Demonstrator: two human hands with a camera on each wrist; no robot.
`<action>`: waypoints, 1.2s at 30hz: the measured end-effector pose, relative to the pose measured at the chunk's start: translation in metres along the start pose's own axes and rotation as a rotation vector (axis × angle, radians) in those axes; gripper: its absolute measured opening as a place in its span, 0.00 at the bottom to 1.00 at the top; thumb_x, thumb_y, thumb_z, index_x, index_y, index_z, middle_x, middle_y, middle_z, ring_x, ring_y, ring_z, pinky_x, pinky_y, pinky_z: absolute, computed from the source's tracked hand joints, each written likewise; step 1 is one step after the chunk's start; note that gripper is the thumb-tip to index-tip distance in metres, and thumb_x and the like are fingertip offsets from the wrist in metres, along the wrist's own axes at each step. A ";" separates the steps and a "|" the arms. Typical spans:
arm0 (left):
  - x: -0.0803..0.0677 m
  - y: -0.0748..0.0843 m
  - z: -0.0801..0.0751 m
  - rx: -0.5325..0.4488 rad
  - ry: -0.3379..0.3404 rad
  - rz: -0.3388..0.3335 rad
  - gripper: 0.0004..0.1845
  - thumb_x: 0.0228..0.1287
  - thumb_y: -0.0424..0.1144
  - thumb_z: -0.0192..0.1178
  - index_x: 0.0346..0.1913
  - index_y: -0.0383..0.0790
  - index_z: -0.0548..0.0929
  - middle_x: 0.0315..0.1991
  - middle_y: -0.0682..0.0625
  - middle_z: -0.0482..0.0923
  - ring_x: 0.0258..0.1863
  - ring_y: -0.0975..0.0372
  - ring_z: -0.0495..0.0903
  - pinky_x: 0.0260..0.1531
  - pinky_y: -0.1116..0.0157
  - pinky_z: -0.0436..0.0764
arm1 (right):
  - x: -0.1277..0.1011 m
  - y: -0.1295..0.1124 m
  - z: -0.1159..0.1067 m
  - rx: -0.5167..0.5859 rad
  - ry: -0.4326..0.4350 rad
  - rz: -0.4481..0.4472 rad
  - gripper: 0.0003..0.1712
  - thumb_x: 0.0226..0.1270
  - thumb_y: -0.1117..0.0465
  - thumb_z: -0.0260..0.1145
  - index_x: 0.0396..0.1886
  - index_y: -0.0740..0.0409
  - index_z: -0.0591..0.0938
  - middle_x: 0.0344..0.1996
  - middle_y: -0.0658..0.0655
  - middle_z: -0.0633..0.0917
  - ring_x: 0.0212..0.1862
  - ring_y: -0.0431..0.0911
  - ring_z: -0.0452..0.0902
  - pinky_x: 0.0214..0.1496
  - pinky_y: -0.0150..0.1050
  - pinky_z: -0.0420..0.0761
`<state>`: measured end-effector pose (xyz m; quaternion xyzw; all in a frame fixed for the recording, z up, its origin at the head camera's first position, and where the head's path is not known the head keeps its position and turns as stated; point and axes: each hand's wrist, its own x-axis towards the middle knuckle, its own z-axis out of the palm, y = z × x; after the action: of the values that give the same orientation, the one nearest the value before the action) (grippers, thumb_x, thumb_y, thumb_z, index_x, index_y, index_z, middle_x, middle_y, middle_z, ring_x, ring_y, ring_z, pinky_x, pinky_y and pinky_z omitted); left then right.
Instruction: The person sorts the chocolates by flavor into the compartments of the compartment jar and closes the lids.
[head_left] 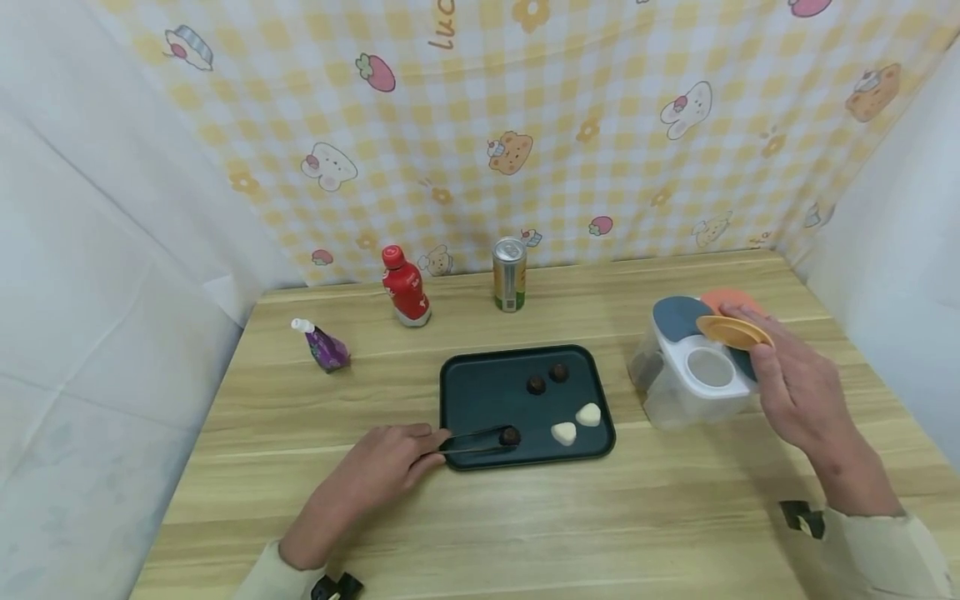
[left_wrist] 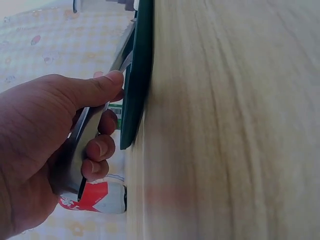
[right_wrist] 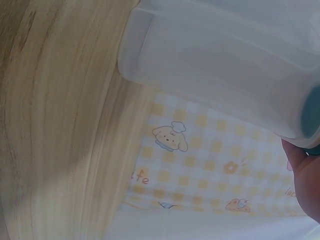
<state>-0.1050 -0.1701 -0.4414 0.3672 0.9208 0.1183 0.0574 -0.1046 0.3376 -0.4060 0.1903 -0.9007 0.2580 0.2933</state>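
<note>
My left hand [head_left: 378, 471] grips black metal tongs [head_left: 480, 440], tips clamping a round dark chocolate ball [head_left: 510, 435] on the dark green plastic tray [head_left: 480, 392]. My right hand [head_left: 795, 379] pinches a flat orange round lid [head_left: 733, 331] over the clear plastic container [head_left: 693, 375]. Backdrop writing unreadable.

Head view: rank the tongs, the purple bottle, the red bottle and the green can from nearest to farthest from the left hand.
1. Tongs: held in the left hand, over the tray's front edge.
2. Purple bottle: back-left, lying on the table.
3. Red bottle: farther back.
4. Green can: back centre, farthest.
</note>
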 end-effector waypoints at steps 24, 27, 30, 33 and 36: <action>0.052 0.036 -0.036 0.004 0.137 0.154 0.20 0.75 0.44 0.63 0.63 0.39 0.85 0.33 0.51 0.79 0.22 0.66 0.69 0.23 0.70 0.72 | 0.000 0.001 -0.001 0.031 -0.017 0.005 0.28 0.87 0.51 0.40 0.72 0.55 0.78 0.69 0.57 0.77 0.68 0.29 0.66 0.27 0.30 0.64; 0.070 0.051 -0.043 0.004 0.170 0.207 0.20 0.76 0.45 0.62 0.64 0.39 0.84 0.33 0.52 0.79 0.22 0.66 0.71 0.24 0.70 0.73 | -0.002 0.002 -0.002 0.015 -0.025 0.025 0.27 0.87 0.53 0.41 0.73 0.54 0.77 0.70 0.56 0.76 0.69 0.28 0.64 0.30 0.34 0.67; 0.088 0.065 -0.050 -0.008 0.202 0.256 0.20 0.76 0.45 0.62 0.64 0.39 0.84 0.33 0.52 0.80 0.23 0.66 0.72 0.26 0.70 0.74 | -0.002 0.000 -0.002 0.010 -0.025 0.022 0.27 0.87 0.53 0.41 0.73 0.54 0.76 0.71 0.57 0.75 0.69 0.28 0.64 0.30 0.35 0.67; 0.104 0.078 -0.054 -0.016 0.195 0.289 0.21 0.78 0.46 0.60 0.65 0.39 0.83 0.34 0.52 0.80 0.23 0.66 0.73 0.27 0.70 0.74 | -0.002 0.000 -0.001 0.017 -0.021 0.021 0.27 0.87 0.53 0.41 0.73 0.54 0.76 0.70 0.57 0.75 0.67 0.25 0.64 0.28 0.32 0.65; 0.117 0.088 -0.057 0.000 0.190 0.300 0.22 0.79 0.47 0.58 0.67 0.40 0.82 0.37 0.52 0.82 0.26 0.67 0.75 0.30 0.70 0.76 | 0.000 -0.001 -0.001 0.026 -0.022 0.020 0.28 0.87 0.52 0.40 0.73 0.53 0.77 0.70 0.55 0.76 0.67 0.25 0.65 0.27 0.29 0.63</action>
<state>-0.1422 -0.0383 -0.3659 0.4877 0.8569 0.1598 -0.0480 -0.1034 0.3376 -0.4053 0.1881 -0.9023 0.2702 0.2782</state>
